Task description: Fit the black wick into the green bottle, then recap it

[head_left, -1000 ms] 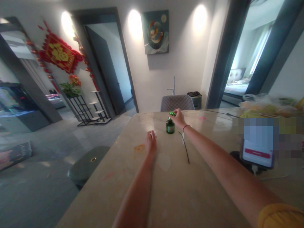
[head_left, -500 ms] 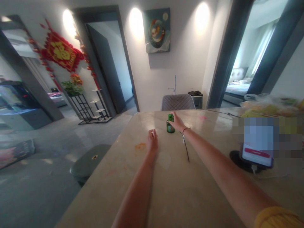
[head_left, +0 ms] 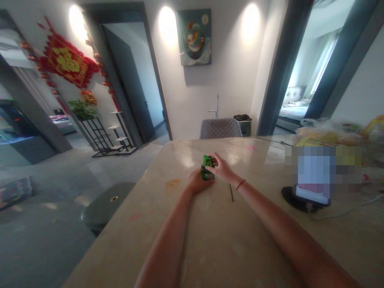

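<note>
A small dark green glass bottle (head_left: pixel 206 170) with a shiny bright green top stands on the table, held between my two hands. My left hand (head_left: pixel 199 182) curls around its lower part from the near left. My right hand (head_left: pixel 221 168) reaches in from the right, with its fingers on the bright green upper part. A thin red cord circles my right wrist. Just below my right hand, a thin dark stick or wire (head_left: pixel 231 192) lies on the beige stone tabletop (head_left: pixel 237 244). Part of the bottle is hidden by my fingers.
An orange stain (head_left: pixel 173 183) marks the tabletop left of my hands. A phone on a round black stand (head_left: pixel 312 195) sits at the right, with a plastic bag of food (head_left: pixel 328 136) behind it. A grey chair (head_left: pixel 220 129) stands past the far edge.
My left hand has moved from the tabletop onto the bottle. The bottle has come nearer to me, and my right hand has moved with it. The view has shifted slightly.
</note>
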{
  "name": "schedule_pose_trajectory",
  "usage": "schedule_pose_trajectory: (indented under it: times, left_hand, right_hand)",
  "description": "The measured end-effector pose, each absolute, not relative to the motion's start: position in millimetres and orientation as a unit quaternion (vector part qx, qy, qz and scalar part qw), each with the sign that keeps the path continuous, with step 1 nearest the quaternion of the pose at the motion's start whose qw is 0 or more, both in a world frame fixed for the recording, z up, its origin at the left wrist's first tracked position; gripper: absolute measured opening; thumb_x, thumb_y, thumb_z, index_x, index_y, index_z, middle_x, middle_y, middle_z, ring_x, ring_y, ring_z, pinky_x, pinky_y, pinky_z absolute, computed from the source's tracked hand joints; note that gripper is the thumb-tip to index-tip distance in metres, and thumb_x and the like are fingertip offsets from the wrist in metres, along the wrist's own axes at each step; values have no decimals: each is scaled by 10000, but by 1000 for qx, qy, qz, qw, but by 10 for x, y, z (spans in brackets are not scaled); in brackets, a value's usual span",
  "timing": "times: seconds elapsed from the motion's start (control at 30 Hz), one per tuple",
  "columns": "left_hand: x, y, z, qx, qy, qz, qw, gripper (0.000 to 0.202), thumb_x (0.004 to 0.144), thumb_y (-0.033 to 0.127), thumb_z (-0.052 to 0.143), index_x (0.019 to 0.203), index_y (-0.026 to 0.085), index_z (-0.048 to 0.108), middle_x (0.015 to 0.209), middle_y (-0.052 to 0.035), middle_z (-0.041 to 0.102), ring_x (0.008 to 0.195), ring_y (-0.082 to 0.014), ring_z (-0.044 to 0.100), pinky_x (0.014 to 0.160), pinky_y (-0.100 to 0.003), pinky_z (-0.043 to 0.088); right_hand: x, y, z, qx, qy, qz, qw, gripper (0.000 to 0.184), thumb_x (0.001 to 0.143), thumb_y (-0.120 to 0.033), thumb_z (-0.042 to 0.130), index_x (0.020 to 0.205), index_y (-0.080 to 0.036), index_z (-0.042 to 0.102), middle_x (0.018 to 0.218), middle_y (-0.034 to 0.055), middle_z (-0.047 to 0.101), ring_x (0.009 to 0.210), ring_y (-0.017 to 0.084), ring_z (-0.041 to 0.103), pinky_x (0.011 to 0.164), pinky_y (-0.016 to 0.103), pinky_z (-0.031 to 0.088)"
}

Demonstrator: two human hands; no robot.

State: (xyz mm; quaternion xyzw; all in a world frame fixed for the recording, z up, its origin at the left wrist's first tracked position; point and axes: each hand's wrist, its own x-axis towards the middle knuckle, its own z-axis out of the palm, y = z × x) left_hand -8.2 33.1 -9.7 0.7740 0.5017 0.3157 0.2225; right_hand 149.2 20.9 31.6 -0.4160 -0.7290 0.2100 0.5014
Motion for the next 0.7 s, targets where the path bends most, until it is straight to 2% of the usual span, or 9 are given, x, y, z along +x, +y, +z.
schedule_pose_trajectory:
  times: [0.1,0.23,0.33,0.43,0.5,0.63,0.7]
  left_hand:
    - [-100,316,-78,804,490,289,172,564,538,518,703,980,179,615,951,-72,662,875,-226,600,794,-330,462]
    - [-100,309,-80,802,491,294,171,565,533,525,703,978,184,629,938,-60,668,873,-218,603,775,-313,472]
    - [-83,299,-78,797,499,298,166,570,523,531,708,975,190,641,938,-61,670,885,-230,601,777,-320,469]
    - [-70,289,-66,794,507,297,157,593,513,556,705,978,193,647,945,-68,669,898,-243,596,790,-332,460]
    - [-69,284,-59,794,510,292,155,614,508,570,701,991,195,642,969,-71,664,913,-246,590,803,-336,455]
    - [-71,271,-47,799,504,290,153,616,524,579,689,1005,198,634,992,-71,658,926,-247,589,817,-338,453]
    - [-68,263,-41,798,504,292,154,606,527,572,691,1003,201,635,994,-71,659,932,-250,590,818,-339,456]
  right_hand:
    - [1506,137,301,-388,-718,265,513,427,685,-210,618,1094,-216,494,1036,46,621,901,151,607,831,313,480]
    - [1555,102,374,-358,-670,391,519,455,719,-270,582,1157,-182,496,1097,74,613,1000,167,581,889,325,451]
    - [1606,48,494,-382,-638,447,497,435,759,-307,534,1174,-176,517,1223,81,551,1109,183,522,947,344,401]
    - [1679,-7,613,-417,-621,472,466,420,813,-337,474,1215,-216,494,1250,60,536,1111,189,524,939,368,394]
    - [1734,-14,667,-434,-612,473,462,439,838,-353,451,1258,-226,443,1197,64,578,1057,184,563,905,362,413]
    - [1803,33,684,-509,-572,422,486,419,873,-369,382,1204,-121,452,906,112,683,825,174,641,746,301,481]
    - [1796,58,650,-523,-568,406,489,376,877,-367,369,1138,-123,483,914,115,680,807,168,641,698,270,487]
